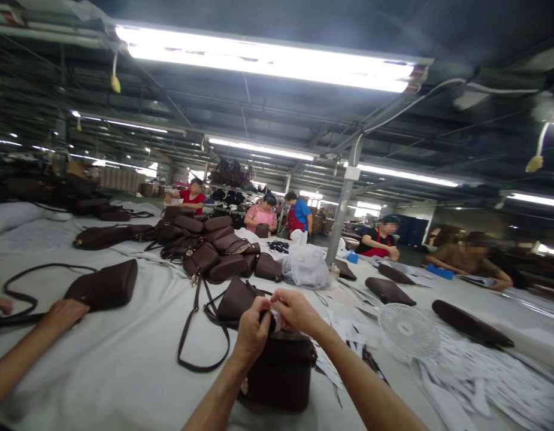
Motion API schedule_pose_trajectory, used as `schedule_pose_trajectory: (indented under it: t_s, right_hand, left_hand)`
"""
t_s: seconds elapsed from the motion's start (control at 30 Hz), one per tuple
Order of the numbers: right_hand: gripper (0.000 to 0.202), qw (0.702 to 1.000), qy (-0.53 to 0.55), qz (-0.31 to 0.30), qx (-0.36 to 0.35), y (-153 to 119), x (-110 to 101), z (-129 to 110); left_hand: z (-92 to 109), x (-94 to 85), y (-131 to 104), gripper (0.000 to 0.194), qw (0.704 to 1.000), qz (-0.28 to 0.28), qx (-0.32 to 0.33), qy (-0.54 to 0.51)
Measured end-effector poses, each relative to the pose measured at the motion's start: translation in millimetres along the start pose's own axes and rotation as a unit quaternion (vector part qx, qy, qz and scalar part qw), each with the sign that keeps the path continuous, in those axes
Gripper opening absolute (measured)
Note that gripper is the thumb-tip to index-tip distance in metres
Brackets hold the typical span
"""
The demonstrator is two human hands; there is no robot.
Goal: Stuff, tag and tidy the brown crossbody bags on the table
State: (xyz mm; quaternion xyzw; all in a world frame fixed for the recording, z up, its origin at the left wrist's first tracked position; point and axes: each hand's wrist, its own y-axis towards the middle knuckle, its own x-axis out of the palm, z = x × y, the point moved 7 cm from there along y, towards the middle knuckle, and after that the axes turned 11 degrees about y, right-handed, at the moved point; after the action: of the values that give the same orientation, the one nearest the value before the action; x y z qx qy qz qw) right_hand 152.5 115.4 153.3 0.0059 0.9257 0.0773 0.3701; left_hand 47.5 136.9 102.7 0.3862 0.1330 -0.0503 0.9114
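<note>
Brown bag (277, 377) sits just below left hand (253, 330) and right hand (299, 310), fingers pinched around a dark-and-white piece (274, 323).

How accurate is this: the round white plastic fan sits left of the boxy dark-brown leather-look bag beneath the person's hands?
The side is wrong: the head view shows the round white plastic fan right of the boxy dark-brown leather-look bag beneath the left hand and right hand.

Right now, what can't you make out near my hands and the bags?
In the head view:
Small item between your left hand and right hand: mostly covered by them.
Another person's hand, far left: cut off by the edge.
Markings on the gold-coloured fitting: too small and blurred.
</note>
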Motion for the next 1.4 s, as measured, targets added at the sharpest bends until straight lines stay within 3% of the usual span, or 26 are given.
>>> schedule_pose_trajectory:
  t_s: [0.07, 0.13, 0.2, 0.27, 0.4, 0.53, 0.7, 0.83, 0.97, 1.07, 1.13, 1.23, 1.3, 1.4]
  right_hand:
    - [0.015, 0.978, -0.189, 0.034, -0.086, -5, -2, -17]
    - [0.015, 0.931, -0.334, 0.046, -0.142, -8, 1, -30]
    - [0.016, 0.896, -0.410, 0.035, -0.169, -8, 4, -38]
    - [0.017, 0.887, -0.427, 0.050, -0.170, -4, -1, -43]
    - [0.016, 0.921, -0.349, 0.119, -0.126, 9, -26, -48]
    - [0.018, 0.939, -0.307, 0.102, -0.115, 16, -33, -50]
    - [0.017, 0.941, -0.303, 0.101, -0.110, 13, -41, -71]
    - [0.023, 0.931, -0.330, 0.103, -0.120, 16, -42, -85]
    - [0.023, 0.943, -0.298, 0.105, -0.103, 21, -43, -72]
    - [0.024, 0.960, -0.242, 0.113, -0.081, 19, -51, -55]
    - [0.029, 0.975, -0.187, 0.097, -0.066, 15, -56, -44]
    - [0.050, 1.000, -0.010, 0.017, -0.011, 5, -56, -24]
    - [0.079, 0.993, 0.095, -0.061, 0.019, -4, -46, -16]
    - [0.123, 0.985, 0.116, -0.128, 0.011, -15, -33, -13]
  left_hand:
    - [1, 0.2, 1, 0.010, 1.000, -0.007, 0.002, -0.005]
    - [2, -0.4, 3, 0.010, 1.000, -0.013, 0.006, -0.019]
    - [2, -0.9, 4, 0.009, 0.999, -0.029, 0.008, -0.032]
    - [2, -1.4, 7, 0.008, 0.998, -0.057, 0.011, -0.039]
    - [6, -5.2, 15, 0.012, 0.991, -0.131, 0.018, -0.032]
    - [21, -7.7, 24, 0.012, 0.979, -0.195, 0.053, 0.028]
    - [40, -1.6, 30, 0.045, 0.959, -0.182, 0.132, 0.172]
    - [47, 9.3, 21, 0.054, 0.954, -0.184, 0.160, 0.172]
    - [51, 13.3, 8, 0.039, 0.960, -0.224, 0.146, 0.087]
    - [51, 9.9, 12, 0.029, 0.948, -0.266, 0.140, 0.102]
    - [50, 4.6, 21, 0.033, 0.941, -0.290, 0.139, 0.109]
    - [50, -2.4, 30, 0.048, 0.938, -0.306, 0.119, 0.112]
    - [50, -3.5, 32, 0.055, 0.939, -0.304, 0.105, 0.124]
    - [52, -3.7, 32, 0.067, 0.942, -0.300, 0.093, 0.116]
